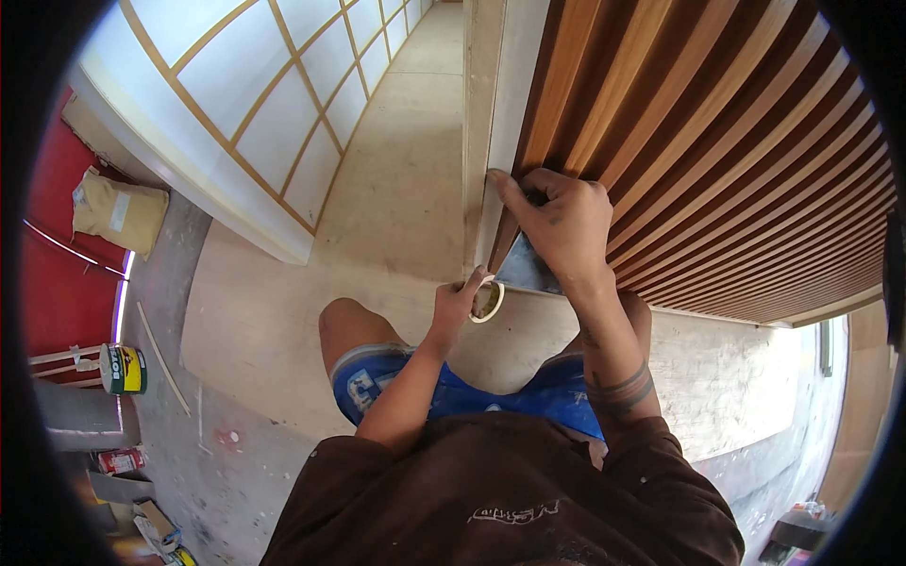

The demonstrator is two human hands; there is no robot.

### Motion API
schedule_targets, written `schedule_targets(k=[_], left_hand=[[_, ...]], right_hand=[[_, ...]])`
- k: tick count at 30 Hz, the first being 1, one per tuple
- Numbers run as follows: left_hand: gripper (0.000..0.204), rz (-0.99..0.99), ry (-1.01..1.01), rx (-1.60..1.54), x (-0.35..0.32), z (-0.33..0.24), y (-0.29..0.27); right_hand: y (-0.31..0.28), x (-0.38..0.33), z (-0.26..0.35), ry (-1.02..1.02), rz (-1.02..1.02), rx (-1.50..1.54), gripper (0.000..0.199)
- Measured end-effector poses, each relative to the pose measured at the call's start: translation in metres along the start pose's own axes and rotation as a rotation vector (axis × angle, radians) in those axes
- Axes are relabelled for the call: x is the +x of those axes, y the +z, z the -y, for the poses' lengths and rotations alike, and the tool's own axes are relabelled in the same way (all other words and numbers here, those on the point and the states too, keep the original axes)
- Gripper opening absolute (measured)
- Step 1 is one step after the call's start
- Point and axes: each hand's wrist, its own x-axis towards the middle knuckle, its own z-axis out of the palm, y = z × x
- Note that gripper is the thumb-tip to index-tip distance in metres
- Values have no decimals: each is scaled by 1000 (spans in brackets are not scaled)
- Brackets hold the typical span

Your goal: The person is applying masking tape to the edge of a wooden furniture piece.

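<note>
Pale masking tape, a small roll (488, 300), is sitting in the left hand (460, 304), fingers curling around its rim, just left of the knees. The right hand (559, 222) is reaching farther, thumb pressing a strip of tape against the white trim (510, 104) beside the wooden slat wall (746, 170). The person is squatting on a plywood floor (396, 189). Whatever the right palm is gripping is hard to make out.

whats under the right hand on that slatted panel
The right hand presses masking tape onto the pale edge strip beside the wooden slats. The fingers cover the tape's end.
</note>
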Motion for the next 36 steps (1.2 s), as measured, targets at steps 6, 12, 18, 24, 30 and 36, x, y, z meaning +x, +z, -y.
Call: schedule_targets(k=[6, 12, 18, 24, 30, 36], left_hand=[[52, -57, 29, 38, 5, 6, -2], [49, -41, 10, 68, 0, -5, 0], [52, -51, 29, 38, 3, 3, 0], [54, -54, 32, 16, 2, 6, -5], [58, -43, 71, 59, -3, 5, 0], [59, -45, 68, 68, 11, 16, -3]], right_hand=[[10, -12, -7, 17, 73, 32, 41], [15, -12, -12, -36, 19, -43, 42], [14, -12, -9, 9, 51, -6, 42], [14, -14, -8, 4, 46, -4, 42], [13, -14, -6, 28, 42, -35, 40], [15, -13, 0, 16, 45, -108, 44]])
